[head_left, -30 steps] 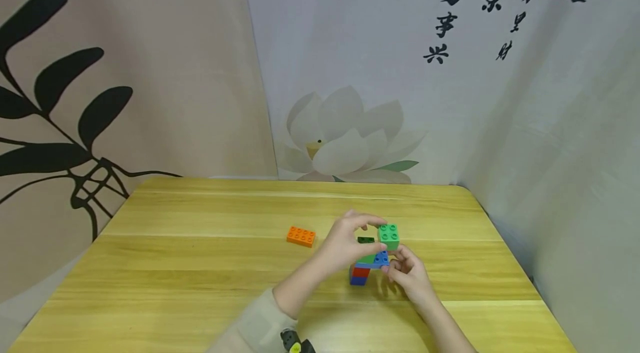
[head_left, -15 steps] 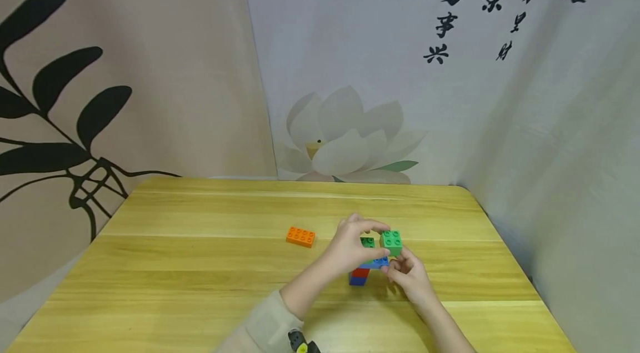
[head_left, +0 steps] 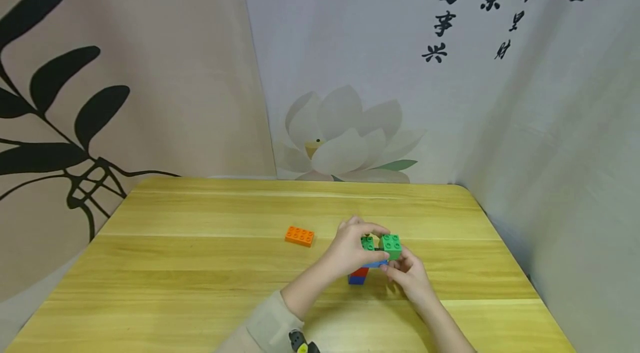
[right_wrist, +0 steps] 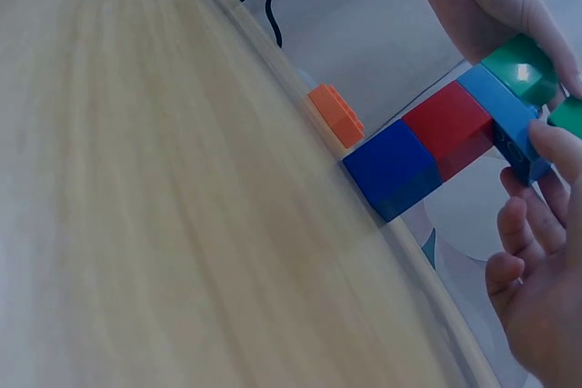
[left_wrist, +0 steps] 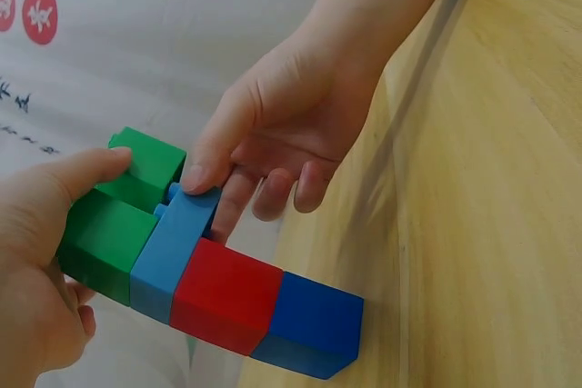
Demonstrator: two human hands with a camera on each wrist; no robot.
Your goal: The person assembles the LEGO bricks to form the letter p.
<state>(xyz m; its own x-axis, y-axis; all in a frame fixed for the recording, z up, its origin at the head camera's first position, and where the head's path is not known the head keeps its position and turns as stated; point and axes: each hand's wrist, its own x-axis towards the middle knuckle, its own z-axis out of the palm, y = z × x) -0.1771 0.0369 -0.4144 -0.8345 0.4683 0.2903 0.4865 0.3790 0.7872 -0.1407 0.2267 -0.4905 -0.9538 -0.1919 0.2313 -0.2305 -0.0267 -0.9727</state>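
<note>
A tower of toy building bricks stands on the table: a dark blue brick [left_wrist: 314,320] lowest, a red brick [left_wrist: 229,295] over it, then a lighter blue brick [left_wrist: 177,247] jutting to one side. On top sits one green brick [left_wrist: 107,238]. My left hand [head_left: 350,247] pinches a second green brick [head_left: 390,245] between thumb and fingers, just above the exposed studs of the lighter blue brick. My right hand [head_left: 409,272] pinches that blue brick's jutting end, thumb above and fingers below. In the head view my left hand partly hides the tower.
An orange brick [head_left: 299,236] lies on the wooden table [head_left: 200,269], left of the tower and farther back. Behind the table hangs a printed cloth [head_left: 345,64] with a flower and lettering.
My left hand has brought the green brick slightly right and down, closer to the lighter blue brick. My right hand keeps its hold and has hardly moved.
</note>
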